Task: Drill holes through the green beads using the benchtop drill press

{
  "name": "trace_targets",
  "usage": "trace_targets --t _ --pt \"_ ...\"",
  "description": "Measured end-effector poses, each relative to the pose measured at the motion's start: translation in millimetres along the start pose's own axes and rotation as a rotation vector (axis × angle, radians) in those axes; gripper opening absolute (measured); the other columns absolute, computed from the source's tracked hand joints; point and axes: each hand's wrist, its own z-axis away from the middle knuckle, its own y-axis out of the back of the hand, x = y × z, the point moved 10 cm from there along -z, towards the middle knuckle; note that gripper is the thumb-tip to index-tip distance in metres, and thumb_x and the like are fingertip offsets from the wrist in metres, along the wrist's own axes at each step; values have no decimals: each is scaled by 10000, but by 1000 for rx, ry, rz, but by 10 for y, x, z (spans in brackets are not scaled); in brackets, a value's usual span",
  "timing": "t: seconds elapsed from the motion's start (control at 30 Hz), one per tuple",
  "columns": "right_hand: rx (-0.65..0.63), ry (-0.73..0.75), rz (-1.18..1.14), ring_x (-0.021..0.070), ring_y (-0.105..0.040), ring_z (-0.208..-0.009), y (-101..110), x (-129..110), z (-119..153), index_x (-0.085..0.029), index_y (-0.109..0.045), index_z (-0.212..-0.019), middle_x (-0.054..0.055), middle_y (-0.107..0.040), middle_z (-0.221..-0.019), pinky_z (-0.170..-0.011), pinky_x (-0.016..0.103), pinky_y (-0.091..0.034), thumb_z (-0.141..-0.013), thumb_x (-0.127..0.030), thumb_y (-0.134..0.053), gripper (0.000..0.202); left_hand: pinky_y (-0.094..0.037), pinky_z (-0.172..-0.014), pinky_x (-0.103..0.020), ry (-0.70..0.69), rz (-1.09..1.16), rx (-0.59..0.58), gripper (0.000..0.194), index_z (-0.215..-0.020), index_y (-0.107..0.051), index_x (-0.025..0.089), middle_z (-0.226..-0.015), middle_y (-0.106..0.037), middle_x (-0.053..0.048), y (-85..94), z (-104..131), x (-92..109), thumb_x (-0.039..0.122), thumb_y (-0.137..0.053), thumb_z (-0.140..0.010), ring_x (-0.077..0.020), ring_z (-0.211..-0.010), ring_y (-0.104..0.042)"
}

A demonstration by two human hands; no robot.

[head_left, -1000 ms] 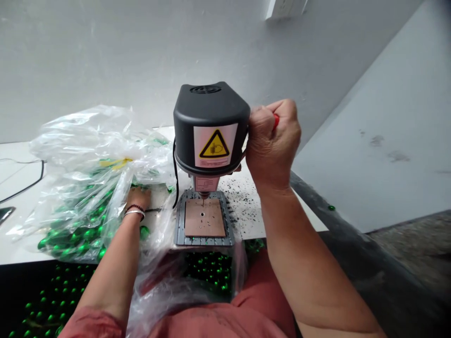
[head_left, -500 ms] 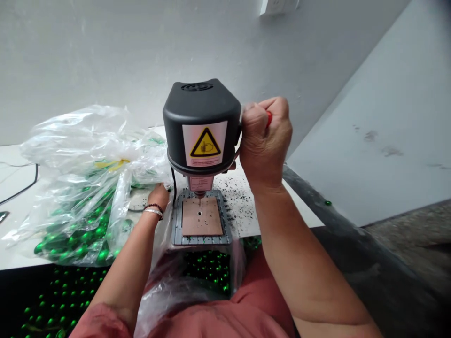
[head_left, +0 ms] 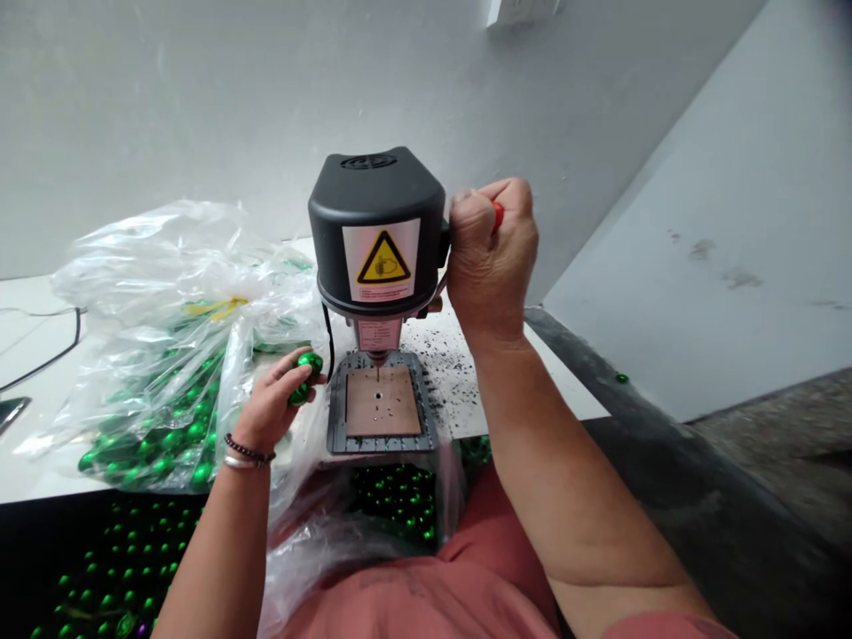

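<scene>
Two shiny green balls are between the fingers and thumb of my left hand, left of the drill press base. My right hand is wrapped round the red-ended handle at the right side of the black drill press. Under its head, the thin drill bit points down at a square brown board with a small hole, and no ball lies on it. The board rests on the grey slotted base.
A clear plastic bag of green balls, tied with yellow, lies on the white table at left. Black shavings are scattered right of the base. More green balls show below the table edge. One ball lies far right.
My left hand has come back from behind the bag's edge, nearer to me, and the green balls now show in it. My right hand stays on the handle. The view has shifted slightly.
</scene>
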Motion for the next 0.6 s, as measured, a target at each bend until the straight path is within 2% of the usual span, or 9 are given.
trace_targets --t 0.1,0.2,0.33,0.4,0.47,0.6 --pt "-3 6 6 38 -390 -571 -9 -2 7 -191 -345 -748 -43 -362 -631 -576 204 -346 -861 -518 -311 348 -406 -532 -212 115 276 -142 503 -1117 -578 171 -894 -636 -56 -272 199 -66 257 -651 -626 -164 -748 -626" --pt "-16 -86 -19 35 -366 -558 -7 41 4 -187 -344 -730 -47 -363 -623 -576 201 -335 -850 -492 -368 329 -399 -503 -204 217 331 -195 480 -1094 -585 156 -819 -624 -48 -483 256 -198 206 -659 -622 -153 -704 -618" --pt "-43 -141 -57 32 -348 -560 -9 43 -9 -182 -354 -727 -53 -378 -625 -572 193 -319 -843 -421 -431 277 -397 -471 -188 273 380 -257 378 -1043 -577 141 -854 -615 -59 -683 246 -320 201 -643 -675 -143 -698 -619" --pt "-48 -150 -71 31 -343 -567 -6 42 -14 -181 -353 -723 -57 -382 -622 -574 188 -316 -837 -390 -459 261 -395 -456 -178 289 424 -278 276 -969 -578 140 -855 -610 -57 -739 245 -349 200 -624 -703 -149 -716 -627" --pt "-48 -163 -90 30 -333 -564 -3 46 -16 -181 -349 -716 -60 -378 -616 -572 185 -312 -829 -368 -483 257 -401 -452 -168 325 463 -252 192 -896 -573 145 -831 -606 -47 -738 247 -390 178 -612 -711 -166 -751 -641" --pt "-52 -194 -97 27 -324 -565 1 47 -13 -178 -353 -710 -57 -370 -625 -567 183 -307 -816 -315 -522 242 -430 -459 -159 416 513 -200 160 -888 -574 147 -831 -615 -54 -723 280 -462 137 -575 -728 -189 -802 -655"
